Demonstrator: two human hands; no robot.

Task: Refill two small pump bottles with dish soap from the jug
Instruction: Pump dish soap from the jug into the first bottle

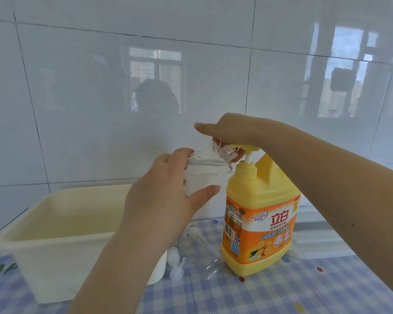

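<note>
filling bottle 1: left hand (168, 189) grips the clear small bottle (204, 168) tilted w/ its mouth under the jug (259, 220) spout, right hand (227, 130) pressing flat on the pump head (247, 148); next prob more pumps, 2nd bottle (200, 257) lies empty by the jug.
</note>
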